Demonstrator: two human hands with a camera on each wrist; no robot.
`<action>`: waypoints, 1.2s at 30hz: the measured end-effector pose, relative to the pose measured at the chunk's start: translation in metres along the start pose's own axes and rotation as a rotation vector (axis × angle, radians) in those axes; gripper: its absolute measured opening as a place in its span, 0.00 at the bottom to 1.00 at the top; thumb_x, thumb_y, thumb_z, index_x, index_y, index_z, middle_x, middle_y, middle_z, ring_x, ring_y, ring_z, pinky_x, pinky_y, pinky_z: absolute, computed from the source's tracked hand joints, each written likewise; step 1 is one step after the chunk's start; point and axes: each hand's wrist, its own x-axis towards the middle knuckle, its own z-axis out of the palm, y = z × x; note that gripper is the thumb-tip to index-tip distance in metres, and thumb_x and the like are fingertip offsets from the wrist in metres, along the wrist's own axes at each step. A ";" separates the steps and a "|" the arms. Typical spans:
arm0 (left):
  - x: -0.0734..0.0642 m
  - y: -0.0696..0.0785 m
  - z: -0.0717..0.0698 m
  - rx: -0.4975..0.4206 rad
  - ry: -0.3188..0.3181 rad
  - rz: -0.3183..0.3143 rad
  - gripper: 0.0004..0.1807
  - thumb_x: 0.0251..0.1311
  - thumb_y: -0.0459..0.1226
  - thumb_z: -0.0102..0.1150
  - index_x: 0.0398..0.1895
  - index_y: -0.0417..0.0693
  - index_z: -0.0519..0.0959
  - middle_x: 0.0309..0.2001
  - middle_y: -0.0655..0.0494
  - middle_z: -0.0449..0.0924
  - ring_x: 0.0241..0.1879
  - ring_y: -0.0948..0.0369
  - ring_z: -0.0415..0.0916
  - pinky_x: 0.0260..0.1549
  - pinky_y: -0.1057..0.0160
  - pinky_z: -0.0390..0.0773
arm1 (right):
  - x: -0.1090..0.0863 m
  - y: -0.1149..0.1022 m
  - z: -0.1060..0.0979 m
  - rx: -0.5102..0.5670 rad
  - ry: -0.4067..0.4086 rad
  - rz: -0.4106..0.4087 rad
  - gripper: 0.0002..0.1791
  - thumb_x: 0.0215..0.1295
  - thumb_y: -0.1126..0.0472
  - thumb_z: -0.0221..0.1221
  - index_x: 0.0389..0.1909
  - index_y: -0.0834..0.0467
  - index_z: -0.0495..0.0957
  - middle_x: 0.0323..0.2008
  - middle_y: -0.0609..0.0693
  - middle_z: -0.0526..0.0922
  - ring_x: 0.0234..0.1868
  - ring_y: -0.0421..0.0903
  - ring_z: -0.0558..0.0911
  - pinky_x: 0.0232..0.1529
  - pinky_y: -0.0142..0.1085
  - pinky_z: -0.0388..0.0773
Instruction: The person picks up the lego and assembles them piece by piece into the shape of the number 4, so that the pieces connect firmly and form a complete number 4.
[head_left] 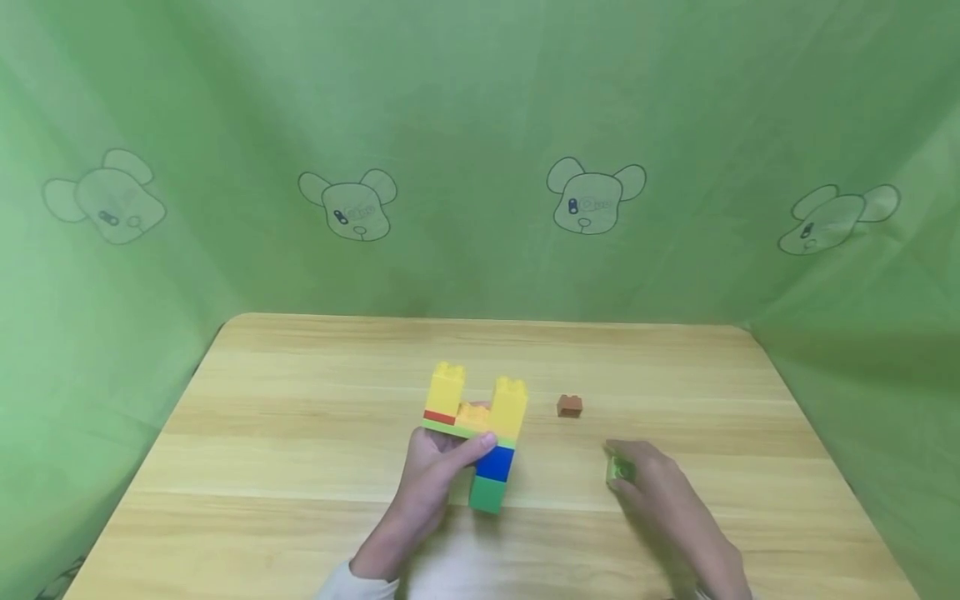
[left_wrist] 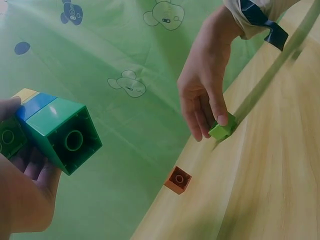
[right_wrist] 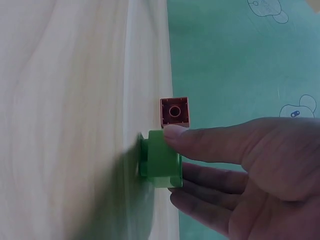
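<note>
My left hand [head_left: 431, 475] grips a built-up structure of toy building blocks [head_left: 507, 408], its thumb across the front. Two yellow towers rise from a thin light-green layer, with an orange-yellow block and a thin red piece between or under them. Below the right tower hang a blue block [head_left: 495, 463] and a green block [left_wrist: 70, 135] whose hollow underside faces the left wrist camera. Over to the right, my right hand [head_left: 667, 483] pinches a small light-green block [right_wrist: 165, 157] between thumb and fingers, close to the tabletop. Part of that block is hidden by the hand in the head view.
A small reddish-brown block [head_left: 570, 407] lies on its side on the wooden table [head_left: 300, 358], beyond the right hand, hollow underside showing. Green cloth [head_left: 480, 100] with printed bear heads hangs behind the table and along both sides.
</note>
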 end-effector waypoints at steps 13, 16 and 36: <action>0.000 -0.002 -0.001 -0.009 -0.025 0.020 0.28 0.53 0.36 0.67 0.57 0.42 0.69 0.50 0.44 0.78 0.52 0.51 0.74 0.56 0.56 0.72 | 0.000 0.001 0.001 -0.011 0.082 -0.012 0.25 0.59 0.60 0.64 0.57 0.63 0.73 0.50 0.60 0.79 0.50 0.57 0.78 0.51 0.55 0.75; 0.000 -0.002 -0.001 -0.010 -0.023 0.017 0.29 0.53 0.36 0.68 0.58 0.43 0.69 0.51 0.45 0.78 0.53 0.51 0.74 0.56 0.56 0.72 | 0.000 -0.001 0.001 0.010 0.100 -0.016 0.25 0.60 0.59 0.64 0.57 0.61 0.73 0.50 0.59 0.79 0.49 0.56 0.78 0.49 0.54 0.76; 0.001 -0.004 -0.001 -0.020 -0.005 0.025 0.30 0.53 0.37 0.68 0.59 0.44 0.68 0.52 0.45 0.77 0.54 0.51 0.73 0.58 0.56 0.70 | 0.005 -0.022 -0.008 0.258 0.246 -0.117 0.23 0.67 0.61 0.57 0.62 0.59 0.69 0.50 0.56 0.74 0.51 0.55 0.77 0.47 0.40 0.79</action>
